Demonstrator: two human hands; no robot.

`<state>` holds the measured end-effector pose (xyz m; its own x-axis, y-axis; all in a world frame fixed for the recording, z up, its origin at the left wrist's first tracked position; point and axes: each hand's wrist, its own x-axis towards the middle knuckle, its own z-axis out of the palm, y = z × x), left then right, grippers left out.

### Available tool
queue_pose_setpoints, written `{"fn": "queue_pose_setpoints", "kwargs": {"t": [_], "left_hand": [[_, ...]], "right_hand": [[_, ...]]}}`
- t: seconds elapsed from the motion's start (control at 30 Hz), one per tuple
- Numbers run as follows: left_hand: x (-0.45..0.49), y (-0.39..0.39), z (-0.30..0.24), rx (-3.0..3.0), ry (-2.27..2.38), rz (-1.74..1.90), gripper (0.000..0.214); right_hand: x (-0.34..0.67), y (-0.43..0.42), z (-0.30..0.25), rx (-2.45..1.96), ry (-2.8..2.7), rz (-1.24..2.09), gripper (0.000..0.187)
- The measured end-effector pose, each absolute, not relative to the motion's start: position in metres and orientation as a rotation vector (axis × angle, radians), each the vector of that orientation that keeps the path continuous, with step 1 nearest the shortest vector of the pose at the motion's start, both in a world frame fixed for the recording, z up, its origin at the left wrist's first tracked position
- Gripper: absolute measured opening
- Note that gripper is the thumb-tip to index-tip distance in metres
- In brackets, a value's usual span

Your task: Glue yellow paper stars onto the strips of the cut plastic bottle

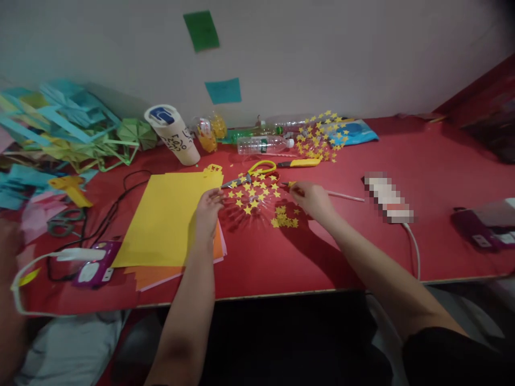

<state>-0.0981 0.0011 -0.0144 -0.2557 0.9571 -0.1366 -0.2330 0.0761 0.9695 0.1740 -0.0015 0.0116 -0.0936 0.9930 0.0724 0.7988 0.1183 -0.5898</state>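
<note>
My left hand [208, 212] is closed at the left edge of a clear plastic piece whose fringed strips spread out like a flower, with yellow paper stars [252, 192] on them. My right hand [311, 198] is closed to the right of it, around a slim yellow thing with a dark pointed tip [288, 184]; most of it is hidden in the fingers. Below, between the hands, lies a small pile of loose yellow stars [285, 219]. Scissors with yellow handles [263, 166] lie just behind the plastic piece, partly covered by it.
Yellow paper sheets [161, 214] lie left, near a yellow glue gun [72, 188] and cables. Behind stand a white cup [177, 139], a clear bottle [263, 145], a utility knife [300, 163] and another star cluster [319, 139]. A blurred-out device [388, 198] lies right.
</note>
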Motion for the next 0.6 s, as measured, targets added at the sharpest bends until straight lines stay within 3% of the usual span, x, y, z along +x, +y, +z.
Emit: {"fn": "queue_pose_setpoints", "kwargs": {"t": [0.17,0.27,0.6], "left_hand": [[-0.091,-0.008,0.002,1.159,1.496,1.71,0.02],[-0.08,-0.019,0.011,1.301,1.438,1.659,0.008],[-0.059,-0.048,0.008,1.795,1.368,1.704,0.012]], "right_hand": [[0.186,-0.025,0.009,-1.546,-2.345,0.488,0.01],[0.18,-0.039,0.001,-1.382,-2.515,0.434,0.014],[0.167,-0.048,-0.016,-1.225,-2.612,0.252,0.025]]}}
